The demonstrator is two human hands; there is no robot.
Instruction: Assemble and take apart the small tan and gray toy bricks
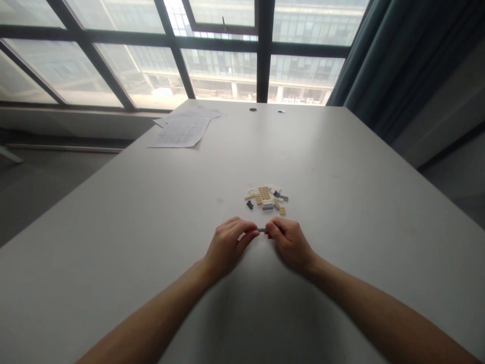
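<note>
Between my two hands is a small grey building brick piece (261,230), long and thin, with its ends hidden by fingers. The fingers and thumb of my left hand (232,239) pinch its left end. My right hand (288,241) is closed around the right end, thumb on top. Just beyond the hands lies a loose group of building bricks: a tan plate (264,193), a light grey brick (267,206), a black piece (249,205) and a dark grey piece with a bar (281,195). Several smaller tan and white pieces lie among them.
The bricks lie on a white table (151,212). Printed paper sheets (182,131) rest near its far left edge. Two round holes, one a dark grommet (253,109), sit at the far end. Beyond are windows, with a blue curtain (390,60) at the right.
</note>
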